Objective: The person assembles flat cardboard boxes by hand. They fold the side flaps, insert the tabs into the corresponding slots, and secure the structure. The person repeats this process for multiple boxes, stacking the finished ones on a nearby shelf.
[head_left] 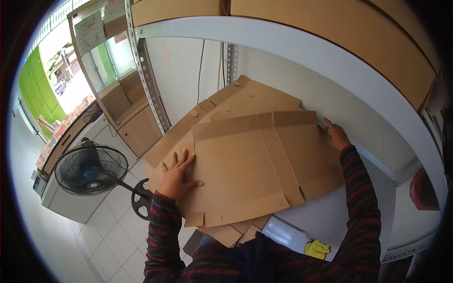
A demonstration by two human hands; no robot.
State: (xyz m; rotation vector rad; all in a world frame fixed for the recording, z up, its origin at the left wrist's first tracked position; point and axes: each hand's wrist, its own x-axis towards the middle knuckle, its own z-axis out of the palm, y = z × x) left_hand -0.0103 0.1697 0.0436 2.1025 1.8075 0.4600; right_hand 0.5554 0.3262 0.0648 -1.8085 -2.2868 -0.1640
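Cardboard sheet, left hand wide on its left side, right hand by its upper-right corner, grip unclear.

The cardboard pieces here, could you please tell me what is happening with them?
A person's left hand lies spread at the left edge of the top cardboard sheet, its thumb over it. The right hand is at the right edge; whether it grips is unclear. The sheet lies opened out over other cardboard.
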